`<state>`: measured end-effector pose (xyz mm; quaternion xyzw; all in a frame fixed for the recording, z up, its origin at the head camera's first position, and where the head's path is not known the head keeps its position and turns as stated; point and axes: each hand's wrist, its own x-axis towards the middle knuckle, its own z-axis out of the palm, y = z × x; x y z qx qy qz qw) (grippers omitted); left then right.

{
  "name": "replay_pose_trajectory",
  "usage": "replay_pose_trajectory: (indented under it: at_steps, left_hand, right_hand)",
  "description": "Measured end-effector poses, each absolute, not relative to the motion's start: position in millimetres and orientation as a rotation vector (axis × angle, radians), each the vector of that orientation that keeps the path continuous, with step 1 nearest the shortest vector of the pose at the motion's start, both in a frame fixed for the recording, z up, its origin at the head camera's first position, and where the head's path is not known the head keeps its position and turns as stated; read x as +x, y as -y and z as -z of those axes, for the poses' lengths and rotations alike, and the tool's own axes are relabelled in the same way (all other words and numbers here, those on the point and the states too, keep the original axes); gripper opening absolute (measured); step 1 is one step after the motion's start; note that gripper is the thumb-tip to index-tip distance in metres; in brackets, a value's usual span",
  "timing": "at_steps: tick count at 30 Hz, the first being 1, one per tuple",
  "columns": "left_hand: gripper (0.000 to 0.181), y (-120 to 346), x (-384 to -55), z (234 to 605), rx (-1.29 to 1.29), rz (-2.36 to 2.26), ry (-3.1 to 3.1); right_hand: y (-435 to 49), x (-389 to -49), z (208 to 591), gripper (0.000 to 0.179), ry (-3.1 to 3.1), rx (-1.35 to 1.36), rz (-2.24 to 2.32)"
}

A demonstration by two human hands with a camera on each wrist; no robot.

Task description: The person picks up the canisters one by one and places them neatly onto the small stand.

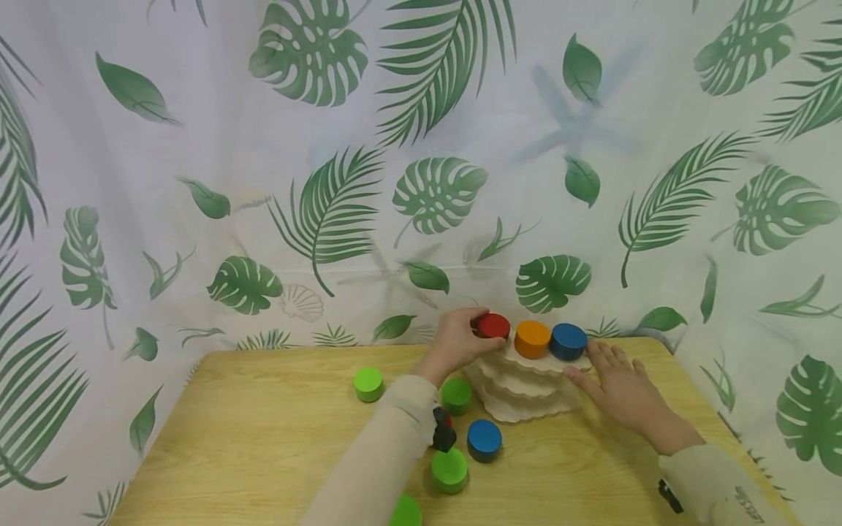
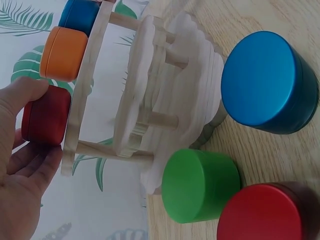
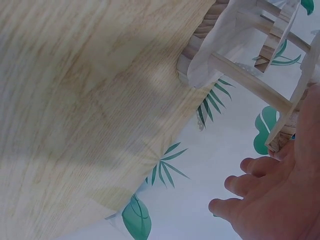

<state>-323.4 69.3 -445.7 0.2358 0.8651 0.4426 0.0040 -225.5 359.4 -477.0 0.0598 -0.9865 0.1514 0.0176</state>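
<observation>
A three-tier wooden stand with scalloped edges [image 1: 520,413] rises at the back right of the table. On its top tier, my left hand [image 1: 454,342] holds a red round tin [image 2: 47,116] by its sides, thumb on one side and fingers on the other. The tin's base meets the tier. Beside it in a row sit an orange tin [image 1: 532,338] and a blue tin [image 1: 569,341]. My right hand [image 1: 621,387] touches the top tier's right edge near the blue tin. Its other fingers [image 3: 240,185] stretch out free in the right wrist view.
Another blue tin [image 1: 484,440] stands before the stand, among several green tins [image 1: 449,470]. One green tin [image 1: 368,384] sits farther left. A second red tin [image 2: 260,215] lies under my left forearm, mostly hidden in the head view. A leaf-print curtain [image 1: 427,241] hangs behind the wooden table [image 1: 263,438].
</observation>
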Motion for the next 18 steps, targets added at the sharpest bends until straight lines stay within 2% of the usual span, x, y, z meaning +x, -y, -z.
replay_pose_trajectory:
  at_steps: [18]
  left_hand:
    - [0.067,-74.6,-323.8,443.9,0.713,-1.326,-2.73]
  right_hand:
    - [-357.4,-224.3,474.8,0.091,3.075,0.178,-0.51]
